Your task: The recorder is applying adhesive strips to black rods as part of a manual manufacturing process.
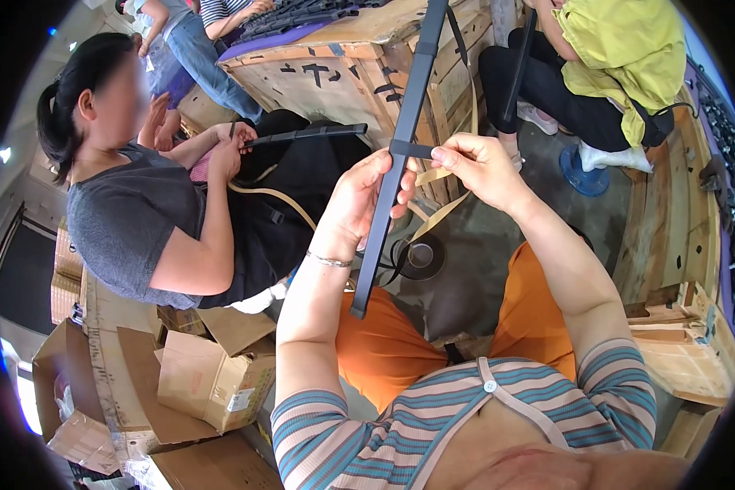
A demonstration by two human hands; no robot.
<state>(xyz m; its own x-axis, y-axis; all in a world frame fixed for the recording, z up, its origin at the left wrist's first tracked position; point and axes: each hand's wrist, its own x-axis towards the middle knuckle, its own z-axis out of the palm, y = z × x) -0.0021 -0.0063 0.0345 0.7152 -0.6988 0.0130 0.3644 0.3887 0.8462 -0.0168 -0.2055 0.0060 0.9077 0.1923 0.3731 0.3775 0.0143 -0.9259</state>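
Note:
A long, slim dark grey bar (373, 253) slants upward in front of me, its lower end over my lap. My left hand (358, 192) is closed around its lower half, thumb on one side and fingertips on the other. A short black tape strip (413, 149) crosses the bar just above that hand and sticks out to the right. My right hand (483, 170) pinches the strip's free end between thumb and fingers. A tan ribbon (443, 219) hangs in a loop below my right hand. Further black bands wrap the bar higher up.
At left, a seated co-worker (151, 212) holds a similar dark bar (310, 133). A wooden crate (318, 77) stands ahead, and another person in yellow (625, 57) sits at right. A tape roll (421, 255) lies on the floor. Cardboard boxes (212, 371) are at lower left.

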